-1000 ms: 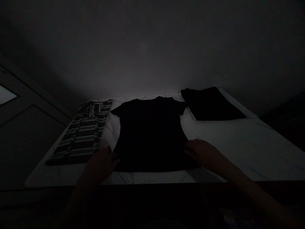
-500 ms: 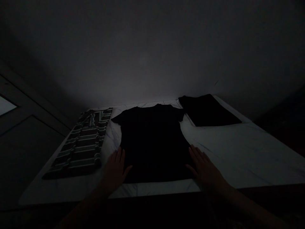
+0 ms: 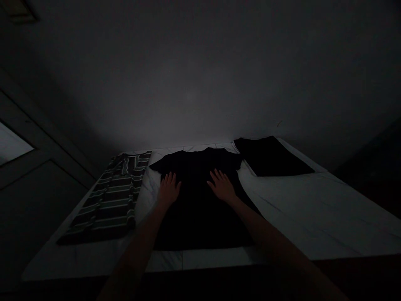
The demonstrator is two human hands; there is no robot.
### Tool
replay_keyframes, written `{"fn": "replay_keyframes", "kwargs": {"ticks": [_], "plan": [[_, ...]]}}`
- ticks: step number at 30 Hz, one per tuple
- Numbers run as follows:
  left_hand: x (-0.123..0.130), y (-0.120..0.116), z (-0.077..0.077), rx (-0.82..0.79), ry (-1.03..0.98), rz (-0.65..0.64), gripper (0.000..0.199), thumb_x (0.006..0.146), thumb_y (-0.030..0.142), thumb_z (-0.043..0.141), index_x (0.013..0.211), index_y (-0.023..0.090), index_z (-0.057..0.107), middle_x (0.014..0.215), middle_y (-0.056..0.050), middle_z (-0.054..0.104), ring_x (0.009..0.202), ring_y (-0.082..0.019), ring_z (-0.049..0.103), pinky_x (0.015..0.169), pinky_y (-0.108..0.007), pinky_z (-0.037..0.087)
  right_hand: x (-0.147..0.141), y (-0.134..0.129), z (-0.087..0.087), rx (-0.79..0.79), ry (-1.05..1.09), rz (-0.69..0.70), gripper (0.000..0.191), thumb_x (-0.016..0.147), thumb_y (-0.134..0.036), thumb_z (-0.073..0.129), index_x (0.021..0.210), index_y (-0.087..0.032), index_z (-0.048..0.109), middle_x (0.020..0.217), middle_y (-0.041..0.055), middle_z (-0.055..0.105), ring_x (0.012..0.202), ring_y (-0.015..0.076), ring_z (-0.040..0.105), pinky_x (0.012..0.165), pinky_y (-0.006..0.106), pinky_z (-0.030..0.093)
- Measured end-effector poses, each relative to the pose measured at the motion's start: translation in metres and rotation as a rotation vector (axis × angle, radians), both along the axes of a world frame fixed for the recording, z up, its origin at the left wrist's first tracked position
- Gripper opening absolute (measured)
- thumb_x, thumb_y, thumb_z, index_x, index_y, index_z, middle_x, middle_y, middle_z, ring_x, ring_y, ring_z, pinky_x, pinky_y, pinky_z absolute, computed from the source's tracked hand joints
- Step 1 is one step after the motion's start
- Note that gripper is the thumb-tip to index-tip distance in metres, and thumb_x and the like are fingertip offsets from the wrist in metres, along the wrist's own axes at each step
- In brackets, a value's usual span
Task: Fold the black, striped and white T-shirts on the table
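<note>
A black short-sleeved T-shirt (image 3: 197,209) lies spread out on the marble-patterned tabletop (image 3: 291,213), its neck towards the wall and its hem towards me. My left hand (image 3: 169,188) rests with fingers spread on the shirt's left side, below the sleeve. On the upper right part of the shirt, my right hand (image 3: 222,186) lies flat, fingers apart. Neither hand grips the cloth. The dim light hides the shirt's folds and details.
On the left lies a folded striped garment (image 3: 109,200). A folded black cloth (image 3: 272,156) sits at the back right, over something pale. Behind the table rises a grey wall (image 3: 188,83); a panelled door or frame (image 3: 44,154) stands at the left.
Both hands have moved from the shirt's lower side edges up towards its chest, the right one also inward. The view has tilted up slightly.
</note>
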State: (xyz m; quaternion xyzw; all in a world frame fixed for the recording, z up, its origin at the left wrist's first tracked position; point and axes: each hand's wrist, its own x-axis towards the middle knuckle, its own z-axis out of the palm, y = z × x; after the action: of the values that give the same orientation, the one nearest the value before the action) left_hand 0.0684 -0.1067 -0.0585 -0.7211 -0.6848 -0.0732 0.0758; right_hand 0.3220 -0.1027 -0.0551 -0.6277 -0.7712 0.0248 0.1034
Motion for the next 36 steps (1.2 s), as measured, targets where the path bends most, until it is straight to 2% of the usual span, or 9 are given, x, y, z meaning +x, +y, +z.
{"fn": "replay_keyframes", "kwargs": {"ticks": [2, 5, 11, 16, 20, 24, 29, 33, 36], "plan": [[-0.020, -0.001, 0.001, -0.013, 0.008, 0.039, 0.059, 0.101, 0.042, 0.032, 0.148, 0.008, 0.043, 0.156, -0.018, 0.039, 0.143, -0.031, 0.039, 0.116, -0.050, 0.032, 0.022, 0.002, -0.006, -0.013, -0.017, -0.122, 0.064, 0.102, -0.047, 0.030, 0.153, -0.009, 0.037, 0.160, 0.0177, 0.029, 0.148, 0.0338, 0.028, 0.119, 0.053, 0.021], [-0.010, 0.001, 0.012, -0.007, 0.028, 0.075, 0.060, 0.099, 0.043, 0.037, 0.142, 0.003, 0.049, 0.149, -0.025, 0.046, 0.140, -0.037, 0.042, 0.115, -0.055, 0.031, 0.022, 0.002, -0.004, 0.069, -0.007, -0.218, 0.067, 0.102, -0.048, 0.027, 0.149, -0.002, 0.042, 0.156, 0.0250, 0.034, 0.146, 0.0402, 0.028, 0.117, 0.062, 0.018], [0.044, -0.014, 0.006, 0.039, -0.043, -0.126, 0.061, 0.100, 0.045, 0.033, 0.151, 0.010, 0.039, 0.157, -0.018, 0.036, 0.147, -0.032, 0.033, 0.119, -0.052, 0.029, -0.006, -0.038, -0.004, 0.120, 0.001, 0.085, 0.063, 0.103, -0.047, 0.025, 0.149, -0.007, 0.042, 0.159, 0.0182, 0.030, 0.147, 0.0307, 0.029, 0.119, 0.052, 0.026], [-0.015, -0.031, -0.014, 0.037, -0.008, -0.132, 0.061, 0.100, 0.044, 0.033, 0.149, 0.009, 0.041, 0.156, -0.019, 0.037, 0.145, -0.032, 0.036, 0.116, -0.052, 0.034, 0.063, -0.092, -0.028, 0.098, -0.047, 0.042, 0.071, 0.101, -0.058, 0.026, 0.152, -0.011, 0.038, 0.160, 0.0145, 0.031, 0.148, 0.0290, 0.028, 0.119, 0.050, 0.026], [-0.047, -0.034, -0.008, 0.043, 0.049, -0.104, 0.059, 0.100, 0.040, 0.033, 0.147, 0.006, 0.044, 0.154, -0.022, 0.040, 0.143, -0.034, 0.039, 0.112, -0.053, 0.038, 0.109, -0.118, -0.037, 0.141, -0.070, -0.055, 0.072, 0.100, -0.060, 0.025, 0.152, -0.013, 0.039, 0.159, 0.0141, 0.034, 0.147, 0.0331, 0.029, 0.117, 0.056, 0.027], [-0.004, -0.037, 0.007, 0.036, 0.107, -0.091, 0.060, 0.097, 0.040, 0.040, 0.142, 0.001, 0.049, 0.148, -0.028, 0.044, 0.140, -0.041, 0.040, 0.114, -0.059, 0.031, 0.085, -0.108, -0.021, 0.170, -0.085, -0.102, 0.070, 0.099, -0.057, 0.030, 0.146, -0.008, 0.048, 0.157, 0.0195, 0.035, 0.148, 0.0400, 0.023, 0.117, 0.064, 0.021], [0.048, -0.059, -0.002, 0.082, 0.008, -0.284, 0.061, 0.100, 0.044, 0.035, 0.149, 0.009, 0.039, 0.155, -0.021, 0.039, 0.144, -0.033, 0.037, 0.115, -0.053, 0.035, 0.040, -0.090, -0.003, 0.092, -0.029, 0.152, 0.061, 0.102, -0.049, 0.033, 0.152, -0.015, 0.039, 0.161, 0.0139, 0.028, 0.148, 0.0286, 0.028, 0.118, 0.051, 0.031], [0.002, -0.105, -0.027, 0.099, 0.011, -0.353, 0.060, 0.101, 0.046, 0.033, 0.152, 0.015, 0.036, 0.157, -0.016, 0.037, 0.146, -0.031, 0.034, 0.114, -0.053, 0.037, 0.077, -0.122, -0.029, 0.127, -0.002, 0.216, 0.063, 0.101, -0.053, 0.037, 0.157, -0.024, 0.030, 0.162, 0.0092, 0.028, 0.149, 0.0261, 0.027, 0.118, 0.051, 0.032], [-0.044, -0.140, -0.030, 0.093, 0.013, -0.358, 0.062, 0.099, 0.050, 0.036, 0.154, 0.021, 0.033, 0.160, -0.013, 0.033, 0.146, -0.030, 0.034, 0.112, -0.048, 0.041, 0.122, -0.149, -0.053, 0.203, 0.002, 0.202, 0.069, 0.100, -0.054, 0.038, 0.160, -0.028, 0.018, 0.163, 0.0081, 0.026, 0.148, 0.0259, 0.029, 0.117, 0.051, 0.034]]}}
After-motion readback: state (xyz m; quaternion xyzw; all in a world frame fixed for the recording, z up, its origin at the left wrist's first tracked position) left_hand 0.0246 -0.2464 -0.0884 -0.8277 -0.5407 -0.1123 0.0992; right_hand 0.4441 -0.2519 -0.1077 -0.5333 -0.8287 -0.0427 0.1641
